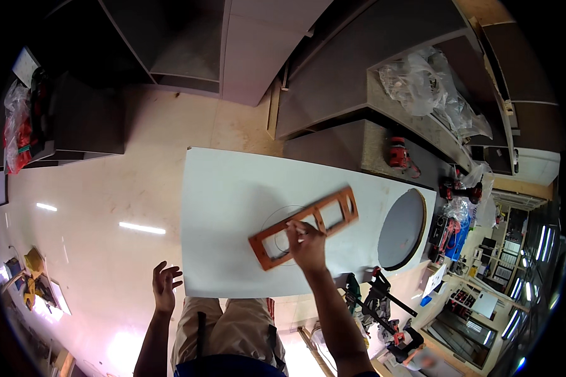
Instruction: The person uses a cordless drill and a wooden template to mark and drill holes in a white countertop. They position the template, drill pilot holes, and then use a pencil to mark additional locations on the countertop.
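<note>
A flat orange-brown frame (339, 207) with rectangular cut-outs lies slanted across a large white panel (220, 182). My right hand (308, 247) is over its left half, fingers closed at the frame's rail and hiding part of a cut-out. A thin circle (271, 217) is drawn on the panel, partly under the frame. My left hand (165, 286) is off the panel's near left corner, its fingers loosely bent and apart, with nothing in them. To the right of the frame, the panel has a large round grey opening (401, 229) with a brown edge.
Beyond the panel stand grey cabinets (333, 69), one holding clear plastic wrap (427, 85). A red power tool (398, 152) rests on a cabinet piece; a cordless drill (462, 190) lies farther right. Black bar clamps (383, 295) stick out at the near right edge. Someone (421, 361) is at lower right.
</note>
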Motion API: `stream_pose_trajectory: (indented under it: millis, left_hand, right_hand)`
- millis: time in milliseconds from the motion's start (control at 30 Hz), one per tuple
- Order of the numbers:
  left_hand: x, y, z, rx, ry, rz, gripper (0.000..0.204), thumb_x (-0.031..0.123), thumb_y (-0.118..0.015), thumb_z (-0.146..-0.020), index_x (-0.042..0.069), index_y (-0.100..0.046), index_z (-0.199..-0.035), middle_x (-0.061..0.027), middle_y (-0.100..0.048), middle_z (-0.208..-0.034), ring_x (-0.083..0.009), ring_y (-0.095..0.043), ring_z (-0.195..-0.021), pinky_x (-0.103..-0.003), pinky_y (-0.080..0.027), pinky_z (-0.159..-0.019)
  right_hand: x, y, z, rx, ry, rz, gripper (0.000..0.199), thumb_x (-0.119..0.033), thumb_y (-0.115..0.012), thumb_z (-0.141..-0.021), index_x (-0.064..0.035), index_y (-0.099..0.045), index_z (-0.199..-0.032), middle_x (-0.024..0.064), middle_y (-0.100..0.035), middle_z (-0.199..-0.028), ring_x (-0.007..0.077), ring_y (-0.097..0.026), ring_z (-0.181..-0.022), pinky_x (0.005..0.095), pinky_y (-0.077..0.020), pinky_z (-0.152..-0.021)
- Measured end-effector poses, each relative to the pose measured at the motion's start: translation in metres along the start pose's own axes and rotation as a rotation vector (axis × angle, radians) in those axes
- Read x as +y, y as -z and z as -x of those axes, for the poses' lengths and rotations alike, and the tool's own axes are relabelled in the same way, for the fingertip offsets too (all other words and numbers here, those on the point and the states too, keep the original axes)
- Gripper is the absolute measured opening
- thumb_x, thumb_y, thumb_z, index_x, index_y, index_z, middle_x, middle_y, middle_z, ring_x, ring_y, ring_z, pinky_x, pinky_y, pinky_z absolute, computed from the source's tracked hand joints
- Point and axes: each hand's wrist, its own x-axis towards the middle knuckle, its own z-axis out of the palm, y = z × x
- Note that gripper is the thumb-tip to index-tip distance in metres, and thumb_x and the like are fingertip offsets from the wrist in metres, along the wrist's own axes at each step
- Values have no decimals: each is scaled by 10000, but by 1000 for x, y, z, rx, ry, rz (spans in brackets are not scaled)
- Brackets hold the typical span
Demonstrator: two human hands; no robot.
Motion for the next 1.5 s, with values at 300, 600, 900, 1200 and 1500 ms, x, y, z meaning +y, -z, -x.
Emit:
stream_pose_trajectory:
  millis: [300, 600, 900, 1200, 1500]
  left_hand:
    - [3, 0, 0, 8, 13, 13, 550, 416, -536, -1011, 78, -376, -1413, -170, -631, -1195, -267, -648, -1050, -407, -552, -821]
    - [4, -3, -1, 16, 1, 39, 532, 400, -526, -1017, 68, -381, -1407, -169, -635, -1186, -261, -649, -1047, -397, -556, -816]
    - [6, -1, 4, 54, 15, 2, 505, 383, -516, -1025, 69, -390, -1399, -165, -640, -1174, -253, -649, -1037, -384, -553, -801]
    - [3, -9, 3, 30, -1, 53, 515, 384, -526, -1022, 63, -389, -1400, -166, -635, -1170, -253, -650, -1032, -377, -557, -804]
    - [1, -4, 7, 61, 7, 32, 523, 400, -529, -1018, 68, -397, -1399, -166, -634, -1178, -250, -646, -1037, -381, -556, -802]
  right_hand:
    - [31, 39, 41, -3, -166, 90, 140, -83, -622, -936, 24, -713, -932, 158, -722, -801, 253, -729, -660, 307, -587, -587]
    - [-7, 4, 73, -50, -56, -9, 110, 2, -672, -875, 20, -692, -982, 153, -715, -800, 236, -740, -723, 315, -592, -587]
    - [6, 6, 2, 31, -71, -23, 149, -90, -623, -949, 31, -706, -976, 143, -743, -873, 217, -744, -729, 285, -576, -606]
    - [26, 37, 59, -22, -219, 53, 129, -68, -626, -929, 35, -702, -911, 171, -710, -785, 266, -728, -672, 318, -591, -569]
    - [-12, -3, 58, -144, -21, 49, 101, -20, -652, -900, 15, -689, -987, 163, -715, -829, 252, -737, -703, 302, -584, -590]
